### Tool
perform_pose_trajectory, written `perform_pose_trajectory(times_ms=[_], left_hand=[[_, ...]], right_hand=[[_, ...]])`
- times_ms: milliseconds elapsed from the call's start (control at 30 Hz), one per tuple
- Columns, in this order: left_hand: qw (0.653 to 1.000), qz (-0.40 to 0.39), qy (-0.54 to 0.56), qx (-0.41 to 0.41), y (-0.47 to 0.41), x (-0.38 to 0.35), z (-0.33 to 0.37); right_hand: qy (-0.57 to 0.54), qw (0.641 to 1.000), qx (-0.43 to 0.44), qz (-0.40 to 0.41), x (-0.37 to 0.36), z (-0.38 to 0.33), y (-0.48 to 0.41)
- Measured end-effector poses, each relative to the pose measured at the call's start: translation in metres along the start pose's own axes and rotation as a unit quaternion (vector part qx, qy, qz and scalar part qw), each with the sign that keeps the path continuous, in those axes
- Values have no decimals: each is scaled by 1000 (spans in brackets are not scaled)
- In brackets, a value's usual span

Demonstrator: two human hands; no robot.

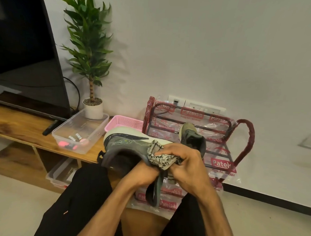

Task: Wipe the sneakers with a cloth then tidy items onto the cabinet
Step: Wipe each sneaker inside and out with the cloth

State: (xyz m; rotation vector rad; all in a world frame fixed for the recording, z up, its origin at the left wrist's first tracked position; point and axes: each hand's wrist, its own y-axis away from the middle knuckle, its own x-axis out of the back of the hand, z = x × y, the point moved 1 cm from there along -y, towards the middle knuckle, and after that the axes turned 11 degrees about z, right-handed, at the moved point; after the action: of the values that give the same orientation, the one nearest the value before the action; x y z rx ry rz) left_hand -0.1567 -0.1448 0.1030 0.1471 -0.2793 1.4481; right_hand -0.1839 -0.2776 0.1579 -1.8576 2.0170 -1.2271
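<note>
A grey-green sneaker with a pale sole lies on its side in front of me, sole turned up. My left hand goes into its opening and holds it from inside; the fingers are hidden. My right hand grips a patterned beige cloth bunched against the sneaker's side. The second sneaker stands on the red shoe rack behind. The wooden cabinet runs along the left.
On the cabinet stand a TV, a potted plant, a clear plastic box with small items and a pink basket. Another clear box sits under the cabinet. My knees in black shorts fill the foreground.
</note>
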Motion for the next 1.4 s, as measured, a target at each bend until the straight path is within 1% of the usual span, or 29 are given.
perform_pose_trajectory(times_ms=[67, 133, 200, 300, 367, 433, 500, 567, 633, 700, 767, 833, 900, 967, 1000, 1067, 1167, 1267, 1333, 1400], left_hand=[[998, -13, -60, -15, 4, -6, -3], [997, -26, -70, -22, 6, -11, -9], [998, -31, -56, -24, 8, -13, -12], [998, -10, -68, 3, 8, -19, -14], [996, -12, -82, 7, 6, -25, -16], [995, -36, -95, 11, 7, -27, -15], [994, -44, -96, 24, 7, -24, -17], [995, -41, -89, 25, 9, -20, -22], [995, -39, -90, 16, 12, -18, -22], [995, -28, -90, 19, 12, -17, -24], [995, -26, -100, 15, 11, -16, -24], [995, -38, -95, 3, 10, -15, -22], [995, -48, -86, -24, 10, -15, -18], [996, -62, -60, -36, 11, -13, -12], [996, -70, -42, -31, 11, -13, -9], [996, -85, -30, 14, 7, -14, -6], [988, -108, -39, 101, -3, -10, -2], [979, -132, -24, 154, -11, -4, -2], [977, -120, -17, 174, -17, 1, -4], [974, -85, 7, 209, -24, 8, -5]], right_hand=[[-19, 1000, 22, 1, -7, -9, 0], [-8, 1000, 12, 2, -5, -7, -1], [53, 997, -47, 12, 5, 6, -1], [169, 968, -167, 79, 18, 27, 2], [176, 953, -217, 120, 14, 28, 4], [149, 962, -195, 119, 7, 19, 5], [83, 982, -148, 85, 5, 6, 3], [29, 992, -116, 40, 8, -1, 1], [41, 992, -118, 15, 15, 5, -1], [86, 987, -136, 16, 23, 17, -2], [97, 984, -147, 21, 27, 22, 0], [70, 989, -126, 10, 23, 17, 3], [34, 996, -85, -8, 20, 8, 6], [16, 996, -82, -22, 21, 8, 7], [12, 995, -100, -17, 22, 12, 6], [25, 990, -140, 6, 23, 23, 9], [35, 984, -168, 38, 19, 29, 18], [12, 979, -194, 55, 13, 31, 24], [3, 975, -209, 69, 8, 34, 25], [-6, 972, -223, 79, 1, 35, 25]])
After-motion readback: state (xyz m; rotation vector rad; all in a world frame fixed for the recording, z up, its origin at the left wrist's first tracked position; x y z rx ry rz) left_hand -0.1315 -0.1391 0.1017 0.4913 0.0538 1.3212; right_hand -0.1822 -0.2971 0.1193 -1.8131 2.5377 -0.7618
